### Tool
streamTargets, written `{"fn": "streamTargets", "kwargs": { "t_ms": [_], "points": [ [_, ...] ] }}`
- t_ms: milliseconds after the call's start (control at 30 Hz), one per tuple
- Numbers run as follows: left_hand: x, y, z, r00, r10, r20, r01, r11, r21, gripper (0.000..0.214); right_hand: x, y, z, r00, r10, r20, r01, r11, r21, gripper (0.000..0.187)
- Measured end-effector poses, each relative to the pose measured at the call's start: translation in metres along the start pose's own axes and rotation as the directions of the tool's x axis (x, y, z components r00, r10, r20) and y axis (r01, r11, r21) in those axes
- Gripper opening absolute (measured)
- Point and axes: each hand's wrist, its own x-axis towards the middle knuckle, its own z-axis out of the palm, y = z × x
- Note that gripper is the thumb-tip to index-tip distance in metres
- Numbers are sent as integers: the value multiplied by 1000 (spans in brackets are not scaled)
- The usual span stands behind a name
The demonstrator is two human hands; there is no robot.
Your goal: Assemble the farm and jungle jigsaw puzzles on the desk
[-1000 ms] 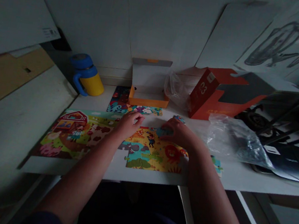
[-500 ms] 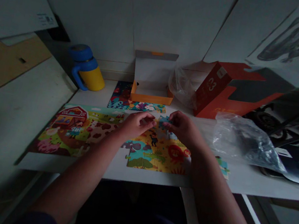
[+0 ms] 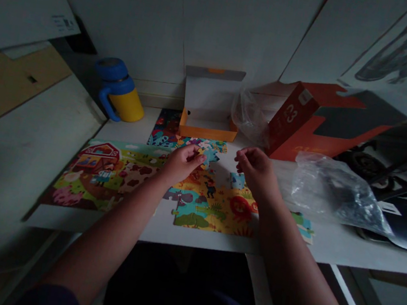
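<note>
Above the partly joined safari puzzle (image 3: 213,214), my left hand (image 3: 187,160) pinches a blue and yellow puzzle piece (image 3: 211,157) between thumb and fingers. My right hand (image 3: 258,168) hovers to the right of that piece, its fingers curled in with nothing visible between them. Just below its fingertips, a light blue puzzle piece (image 3: 236,180) lies at the puzzle's upper edge. The puzzle shows a red lion, a hippo and green bushes. Left of it lies a farm puzzle (image 3: 105,174) with a barn and a cow, partly behind my left forearm.
A dark, colourful puzzle (image 3: 165,127) lies behind, under an open orange box (image 3: 208,134). On the left stands a blue and yellow flask (image 3: 123,93). To the right are a red box (image 3: 299,120), clear plastic bags (image 3: 330,190) and a loose puzzle part (image 3: 303,224) beside my forearm.
My right hand has let go of the blue piece and drawn slightly right. The piece is now in my left hand, turned and more visible.
</note>
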Motion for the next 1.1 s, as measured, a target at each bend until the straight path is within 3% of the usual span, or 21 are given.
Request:
{"fn": "streamTargets", "kwargs": {
  "t_ms": [133,233,300,367,433,500,567,667,833,933,1000,1100],
  "points": [
    [1,-5,0,999,1,-37,-1,1000,11,25,4,-20,-21,964,-131,-231,121,991,-59,36],
    [1,-8,0,999,1,-45,0,1000,25,27,-1,-47,-52,899,-273,-341,181,943,-279,30],
    [1,-8,0,999,-8,-48,9,1000,30,28,-8,-61,-73,909,-315,-273,144,852,-503,24],
    [1,-8,-1,998,-9,-58,11,999,40,27,-15,-63,-91,959,-278,-57,169,719,-675,17],
    [1,-8,-2,998,-5,-61,8,999,51,25,-19,-52,-102,976,-119,182,216,639,-739,16],
    [1,-9,-2,998,-6,-59,8,999,39,23,-22,-33,-108,948,52,313,219,607,-764,28],
    [2,-9,-2,998,-13,-56,13,1000,4,21,-22,-14,-110,927,116,356,227,583,-780,40],
    [2,-10,0,998,-21,-54,19,999,-38,19,-21,5,-111,896,108,430,291,588,-755,46],
    [1,-9,1,998,-35,-50,33,999,-42,19,-14,11,-111,854,97,511,377,560,-738,61],
    [2,-8,0,998,-47,-51,46,998,-32,19,-10,10,-109,855,77,513,401,527,-749,75],
    [2,-8,-1,997,-61,-52,60,998,-32,20,-10,8,-107,860,57,508,412,510,-755,71],
    [2,-7,-2,995,-82,-51,80,996,-33,21,-14,5,-103,858,55,511,420,497,-759,44]
  ]
}}
